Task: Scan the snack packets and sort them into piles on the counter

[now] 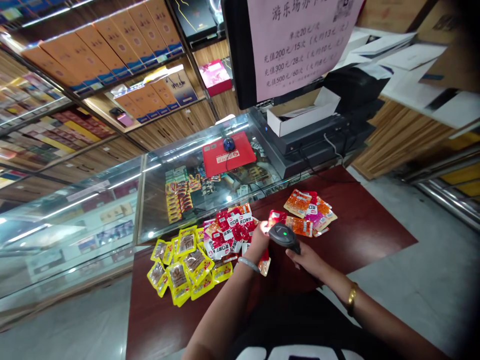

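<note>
My right hand (306,258) is wrapped round the handle of a dark barcode scanner (282,233), whose green light is lit. A bright glow falls on the fingertips of my left hand (258,240), which pinches a small red snack packet (276,217) in front of the scanner. Beside my left hand lies a heap of red and white snack packets (240,225). Left of that heap are several yellow-edged snack packets (193,262) with clear windows. A smaller pile of orange, red and purple packets (310,207) lies beyond the scanner, to the right.
The packets lie on a dark red tabletop (360,215). Behind it stands a glass display counter (161,170) with a red mouse pad (240,155) and a mouse (228,144). A monitor (240,55) and an open white box (303,112) stand at the back right.
</note>
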`<state>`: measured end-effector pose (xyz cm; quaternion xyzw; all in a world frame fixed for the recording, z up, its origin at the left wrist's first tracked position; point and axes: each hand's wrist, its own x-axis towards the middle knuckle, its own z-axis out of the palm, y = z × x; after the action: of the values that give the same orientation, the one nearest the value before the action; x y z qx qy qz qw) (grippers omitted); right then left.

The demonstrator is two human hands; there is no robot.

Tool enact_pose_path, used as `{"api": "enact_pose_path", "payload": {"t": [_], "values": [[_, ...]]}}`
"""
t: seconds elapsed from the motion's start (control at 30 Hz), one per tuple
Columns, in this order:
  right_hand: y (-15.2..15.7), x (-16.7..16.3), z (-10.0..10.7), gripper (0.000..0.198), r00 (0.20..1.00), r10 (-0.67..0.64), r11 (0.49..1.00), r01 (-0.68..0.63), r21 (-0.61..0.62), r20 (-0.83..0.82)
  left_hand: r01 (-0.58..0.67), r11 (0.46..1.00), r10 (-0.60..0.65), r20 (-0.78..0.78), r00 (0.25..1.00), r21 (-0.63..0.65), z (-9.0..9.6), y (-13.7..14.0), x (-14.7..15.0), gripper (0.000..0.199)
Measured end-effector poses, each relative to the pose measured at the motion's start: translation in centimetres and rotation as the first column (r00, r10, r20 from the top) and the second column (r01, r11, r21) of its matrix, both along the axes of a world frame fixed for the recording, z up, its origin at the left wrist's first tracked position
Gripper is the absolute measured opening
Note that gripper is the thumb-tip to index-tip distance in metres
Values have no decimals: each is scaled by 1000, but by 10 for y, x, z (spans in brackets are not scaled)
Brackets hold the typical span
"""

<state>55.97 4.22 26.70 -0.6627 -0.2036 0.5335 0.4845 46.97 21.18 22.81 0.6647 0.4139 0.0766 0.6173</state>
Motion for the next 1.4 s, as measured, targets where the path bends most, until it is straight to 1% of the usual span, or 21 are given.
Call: {"api": "enact_pose_path", "payload": {"t": [0.03,0.07,0.13,0.2,0.27,0.33,0.4,0.47,0.53,0.6,0.67,0.73,0.8,0.87,0.97,1.03,1.07,1.13,1.23,1.3,1.4], "values": [[-3,1,-2,64,1000,-13,1000,13,-6,-5,33,999,-34,7,999,23,0,-1,5,33],[-5,1,-5,64,1000,-22,1000,22,-10,-8,67,993,-64,-40,997,96,1,0,7,34],[-9,2,-9,63,1000,-30,999,30,-12,-7,112,949,-41,-234,971,296,4,5,-1,39],[-12,2,-10,62,1000,-27,1000,27,-14,-8,159,860,94,-458,884,485,7,14,-19,50],[-13,1,-9,61,999,-31,999,31,-18,-17,198,793,235,-588,774,577,8,22,-37,67],[-13,-1,-7,60,999,-32,999,32,-24,-24,232,771,289,-650,703,593,5,28,-48,77],[-12,-3,-6,62,999,-25,999,24,-28,-22,263,771,291,-688,665,580,1,30,-52,75],[-11,-4,-6,64,1000,-12,999,12,-32,-12,292,780,263,-713,650,554,-3,32,-51,59],[-11,-5,-7,64,1000,-2,999,2,-34,-5,316,794,210,-722,659,519,-5,35,-51,39],[-11,-6,-9,64,1000,5,999,-5,-39,-3,311,806,192,-720,667,503,-3,38,-51,31],[-12,-7,-12,63,1000,14,999,-14,-35,-1,283,794,243,-708,663,538,-1,40,-52,41],[-13,-8,-14,63,1000,22,1000,-22,-22,3,259,762,315,-690,652,593,2,40,-51,63],[-15,-9,-17,65,1000,25,1000,-25,-11,4,272,742,327,-686,650,613,2,39,-46,74],[-16,-10,-20,67,1000,29,1000,-29,-5,1,315,741,290,-705,647,593,1,38,-40,72],[-16,-9,-20,71,999,42,999,-42,-6,6,381,752,213,-744,633,538,1,43,-34,59],[-17,-8,-18,72,999,42,999,-42,-7,18,381,800,139,-761,634,463,0,50,-33,50],[-17,-8,-17,72,999,39,999,-39,-7,24,357,833,102,-752,652,422,0,54,-33,47],[-17,-8,-16,71,999,33,999,-33,-8,30,251,901,59,-672,738,354,-2,59,-32,40],[-17,-8,-14,70,999,22,1000,-22,3,25,-7,973,109,-431,896,233,-8,57,-22,28],[-16,-8,-13,71,1000,13,1000,-13,10,15,-135,983,165,-279,946,123,-11,50,-11,21],[-14,-4,-8,68,1000,-6,1000,6,10,22,-213,977,213,-144,966,16,-12,40,1,18]]}}
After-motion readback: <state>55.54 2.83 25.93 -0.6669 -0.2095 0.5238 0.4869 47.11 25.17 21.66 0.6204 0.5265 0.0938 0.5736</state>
